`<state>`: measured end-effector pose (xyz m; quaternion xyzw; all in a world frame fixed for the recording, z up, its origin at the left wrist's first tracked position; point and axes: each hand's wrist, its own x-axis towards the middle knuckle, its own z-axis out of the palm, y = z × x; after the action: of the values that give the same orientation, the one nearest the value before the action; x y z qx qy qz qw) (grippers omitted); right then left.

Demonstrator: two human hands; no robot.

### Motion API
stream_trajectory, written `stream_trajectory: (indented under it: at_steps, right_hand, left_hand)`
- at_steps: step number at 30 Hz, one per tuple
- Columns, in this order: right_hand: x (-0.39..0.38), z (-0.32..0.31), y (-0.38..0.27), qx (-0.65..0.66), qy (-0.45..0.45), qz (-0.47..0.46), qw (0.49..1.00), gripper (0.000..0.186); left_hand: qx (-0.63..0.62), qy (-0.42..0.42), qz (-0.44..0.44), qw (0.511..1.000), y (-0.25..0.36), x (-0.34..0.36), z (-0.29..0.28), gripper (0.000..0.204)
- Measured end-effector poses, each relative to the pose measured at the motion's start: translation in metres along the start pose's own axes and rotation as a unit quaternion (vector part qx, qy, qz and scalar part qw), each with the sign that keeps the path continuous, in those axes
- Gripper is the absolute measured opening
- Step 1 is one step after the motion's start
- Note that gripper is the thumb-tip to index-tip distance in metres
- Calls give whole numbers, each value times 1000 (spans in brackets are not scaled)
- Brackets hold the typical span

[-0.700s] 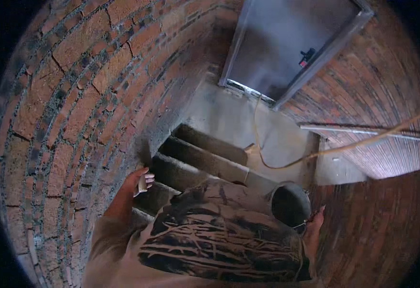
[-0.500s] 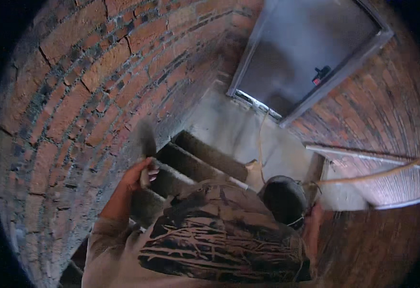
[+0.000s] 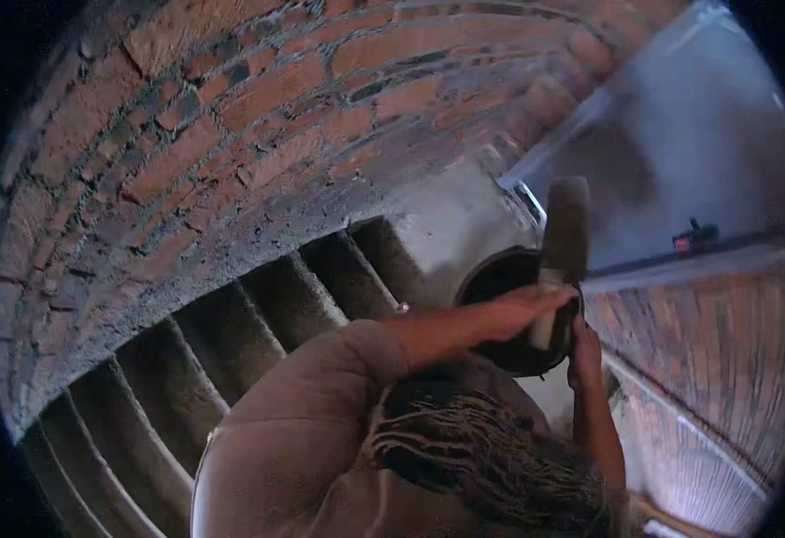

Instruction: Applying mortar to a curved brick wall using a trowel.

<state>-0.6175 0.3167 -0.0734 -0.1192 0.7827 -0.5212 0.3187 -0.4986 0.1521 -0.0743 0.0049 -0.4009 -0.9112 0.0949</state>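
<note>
My left arm reaches across my body, and its hand point(image 3: 536, 309) is closed round the pale handle of a trowel point(image 3: 565, 233). The trowel's flat, dull blade points away from me, over the far right rim of a dark round bucket point(image 3: 491, 280). Against the near right side of that bucket, my right hand point(image 3: 584, 351) grips its edge. My left hand and forearm cover part of the bucket's mouth, so what lies inside is mostly hidden in shadow.
A rough brick wall point(image 3: 276, 117) with mortar joints curves along the left. Concrete stairs point(image 3: 204, 359) run beside it below me. Beyond the landing point(image 3: 451, 211) stands a grey metal door point(image 3: 679, 152) with a dark handle. Another brick wall point(image 3: 697, 359) rises on the right.
My left hand has swung the trowel from beside the left wall rightward to the bucket. My view has turned, showing more stairs. The right hand stays at the bucket.
</note>
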Motion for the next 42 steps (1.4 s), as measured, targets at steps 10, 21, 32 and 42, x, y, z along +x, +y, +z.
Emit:
stream_trajectory:
  at_steps: [10, 21, 32, 42]
  right_hand:
    - [207, 165, 16, -200, -277, -113, 933, 54]
    - [342, 263, 44, -337, -645, -177, 663, 34]
    - [382, 252, 137, -311, -797, -27, 517, 39]
    - [360, 334, 214, -280, -814, 206, 466, 31]
  left_hand:
    - [-189, 268, 88, 941, -31, 63, -193, 35]
    - [-42, 557, 277, 782, -88, 39, -240, 31]
    - [26, 757, 253, 601, -196, 92, -263, 34]
    - [-70, 851, 239, 462, -307, 19, -261, 38]
